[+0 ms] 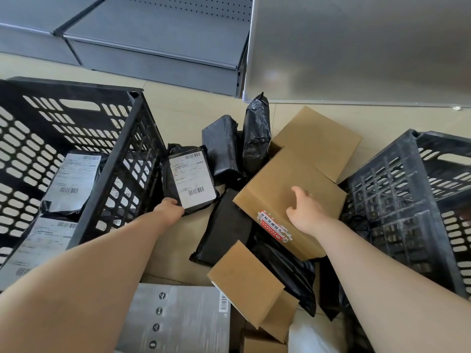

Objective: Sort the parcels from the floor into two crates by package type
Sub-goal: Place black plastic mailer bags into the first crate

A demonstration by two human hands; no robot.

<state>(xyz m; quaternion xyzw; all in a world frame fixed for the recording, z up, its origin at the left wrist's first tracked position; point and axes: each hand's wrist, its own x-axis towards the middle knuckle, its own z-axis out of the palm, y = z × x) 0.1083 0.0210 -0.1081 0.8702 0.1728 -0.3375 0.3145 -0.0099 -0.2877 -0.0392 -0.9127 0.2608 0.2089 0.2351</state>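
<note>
Parcels lie in a heap on the floor between two black crates. My left hand (170, 208) grips the near edge of a black bag parcel with a white label (191, 178). My right hand (304, 208) rests with spread fingers on a large cardboard box (285, 187) bearing a red and white sticker. The left crate (122, 154) holds black bag parcels with labels (72, 182). The right crate (397, 200) stands tilted, its inside hidden. More black bags (223, 146) and a smaller cardboard box (244, 278) lie around.
Grey metal shelving (158, 54) stands behind the heap, with a grey panel (356, 49) at the back right. A grey printed box (178, 319) and another open cardboard box (316, 138) lie on the beige floor.
</note>
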